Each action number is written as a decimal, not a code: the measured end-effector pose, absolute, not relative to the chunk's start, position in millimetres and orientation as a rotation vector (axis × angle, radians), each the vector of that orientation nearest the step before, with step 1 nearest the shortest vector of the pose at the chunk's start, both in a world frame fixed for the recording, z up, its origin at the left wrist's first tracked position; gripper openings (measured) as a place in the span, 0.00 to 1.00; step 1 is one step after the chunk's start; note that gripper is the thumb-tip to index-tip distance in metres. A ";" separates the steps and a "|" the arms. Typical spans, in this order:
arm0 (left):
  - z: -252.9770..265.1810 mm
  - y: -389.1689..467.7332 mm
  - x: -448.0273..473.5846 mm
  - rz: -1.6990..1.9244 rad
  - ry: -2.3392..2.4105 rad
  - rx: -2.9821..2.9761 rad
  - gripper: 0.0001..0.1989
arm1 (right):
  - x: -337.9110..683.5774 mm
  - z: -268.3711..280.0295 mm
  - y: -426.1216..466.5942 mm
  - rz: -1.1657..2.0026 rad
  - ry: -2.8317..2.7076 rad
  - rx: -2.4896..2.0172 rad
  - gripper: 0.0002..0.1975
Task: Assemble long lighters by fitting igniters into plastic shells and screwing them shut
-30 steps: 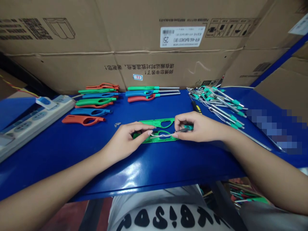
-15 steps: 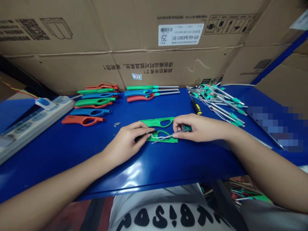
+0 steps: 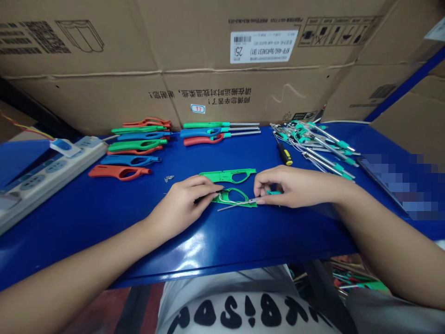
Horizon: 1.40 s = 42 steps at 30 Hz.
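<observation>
Here at the blue desk (image 3: 181, 248), both hands are busy over one bright green casing! The lower green shell half (image 3: 225, 195) lies on the desktop between them, and the left hand (image 3: 187, 198) is right on its left end, thumb and fingertips bunched close together; whether that grip pinches something, I can't tell, the fingers hide it. White wires (image 3: 230, 202) loop out from there over the shell. Across to the right hand (image 3: 282, 185), and that grip is firmly closed around a slim metal rod (image 3: 234, 206), its thin end slanting left across the shell's near edge, a bit of turquoise peeking out among the fingers! Just beyond lies the upper green shell half (image 3: 222, 176), with small metal pieces (image 3: 169, 178) scattered off to its left. Farther back, three lighters with metal tubes (image 3: 203, 133) sit side by side, coloured shells (image 3: 137, 145) are lined up to their left, and a power strip (image 3: 52, 169) runs along the left side. Over on the right, a black-and-yellow screwdriver (image 3: 285, 155) rests beside a tangled pile of metal tubes with turquoise collars (image 3: 314, 140)
</observation>
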State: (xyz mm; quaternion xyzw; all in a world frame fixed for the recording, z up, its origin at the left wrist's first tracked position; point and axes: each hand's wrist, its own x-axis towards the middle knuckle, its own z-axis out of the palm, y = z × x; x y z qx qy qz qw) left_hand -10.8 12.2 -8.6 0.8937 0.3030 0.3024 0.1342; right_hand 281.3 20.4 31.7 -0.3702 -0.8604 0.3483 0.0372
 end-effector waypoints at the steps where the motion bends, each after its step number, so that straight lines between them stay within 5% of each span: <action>1: -8.5 12.2 -10.5 0.885 0.861 2.599 0.10 | 281.2 31.6 20.3 1.067 -2.647 -1.130 0.09; 42: -12.6 10.6 -10.5 0.877 0.734 2.671 0.08 | 264.3 35.6 5.1 0.175 -2.970 -1.239 0.10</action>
